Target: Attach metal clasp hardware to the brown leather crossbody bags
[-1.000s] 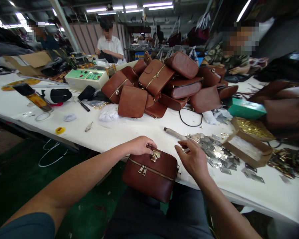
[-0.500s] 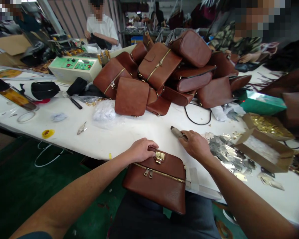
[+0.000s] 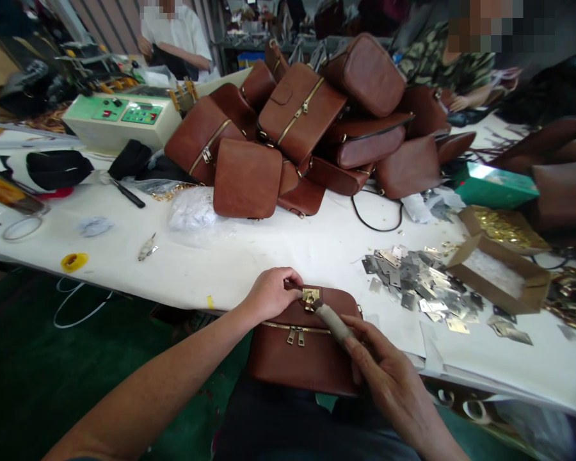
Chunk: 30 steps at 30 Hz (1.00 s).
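Observation:
A brown leather bag (image 3: 297, 365) with a zipper and two zipper pulls lies at the table's front edge, partly over my lap. My left hand (image 3: 273, 294) grips its top flap, thumb and fingers beside the gold clasp (image 3: 310, 298). In my right hand (image 3: 384, 365) is a wrapped, stick-like tool (image 3: 335, 323); its dark tip is at the lower right of the clasp. Whether the tip touches the metal cannot be made out. The right hand hides the bag's right side.
Brown bags (image 3: 300, 112) are piled at the table's middle back. Metal plates (image 3: 413, 278) and a cardboard box (image 3: 499, 275) lie right. A control box (image 3: 120, 121), black-handled tool (image 3: 127, 193) and yellow tape roll (image 3: 74, 261) are left. Two people sit across the table.
My right hand has moved left and down from the tabletop, bringing the tool to the clasp. My left hand stays on the flap. The view has shifted slightly.

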Tool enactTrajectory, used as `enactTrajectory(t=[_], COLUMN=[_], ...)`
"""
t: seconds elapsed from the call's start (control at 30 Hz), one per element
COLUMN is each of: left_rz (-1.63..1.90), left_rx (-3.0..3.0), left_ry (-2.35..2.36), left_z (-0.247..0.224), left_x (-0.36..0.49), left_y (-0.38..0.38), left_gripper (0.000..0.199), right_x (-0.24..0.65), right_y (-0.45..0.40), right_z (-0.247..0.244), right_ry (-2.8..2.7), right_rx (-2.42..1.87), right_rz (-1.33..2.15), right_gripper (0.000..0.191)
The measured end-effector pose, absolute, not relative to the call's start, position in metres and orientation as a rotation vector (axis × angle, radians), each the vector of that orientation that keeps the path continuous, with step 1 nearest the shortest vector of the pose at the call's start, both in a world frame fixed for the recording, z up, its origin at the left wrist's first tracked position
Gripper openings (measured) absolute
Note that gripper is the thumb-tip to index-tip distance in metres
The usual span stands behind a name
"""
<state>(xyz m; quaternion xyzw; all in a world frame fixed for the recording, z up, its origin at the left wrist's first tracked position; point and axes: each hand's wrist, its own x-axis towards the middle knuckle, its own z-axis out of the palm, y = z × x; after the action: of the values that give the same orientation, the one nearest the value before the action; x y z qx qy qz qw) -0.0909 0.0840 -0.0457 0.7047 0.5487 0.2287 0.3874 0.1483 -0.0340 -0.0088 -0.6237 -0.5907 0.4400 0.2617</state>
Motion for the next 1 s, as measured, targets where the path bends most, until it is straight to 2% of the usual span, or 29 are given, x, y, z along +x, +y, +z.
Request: enactTrajectory(t=[0.17, 0.3, 0.5, 0.7, 1.0], left_rz=[0.634, 0.606, 0.437, 0.457, 0.461], left_rx=[1.903, 2.212, 2.5, 2.464, 2.393], left_ry=[1.414, 1.394, 1.338, 1.279, 1.362], left_z=[-0.048, -0.049, -0.046, -0.042, -0.048], left_x=[-0.092, -0.099, -0.109, -0.115, -0.113], left_y=[0.078, 0.071, 0.058, 0.048, 0.045], left_gripper=[0.007, 0.004, 0.021, 0.049, 0.051], right_x=[0.125, 0.119, 0.14, 0.134, 0.104], right_y=[-0.038, -0.034, -0.039, -0.044, -0.052], right_z=[-0.015, -0.024, -0.02, -0.007, -0.039], right_ry=[-1.728, -1.841, -1.669, -1.663, -1.932], right_rx=[-1.574, -1.561, -1.752, -1.772, -1.757], right_rz=[1.059, 0.999, 0.852, 1.043, 0.642], right_gripper=[0.037, 0.037, 0.037, 0.045, 0.042])
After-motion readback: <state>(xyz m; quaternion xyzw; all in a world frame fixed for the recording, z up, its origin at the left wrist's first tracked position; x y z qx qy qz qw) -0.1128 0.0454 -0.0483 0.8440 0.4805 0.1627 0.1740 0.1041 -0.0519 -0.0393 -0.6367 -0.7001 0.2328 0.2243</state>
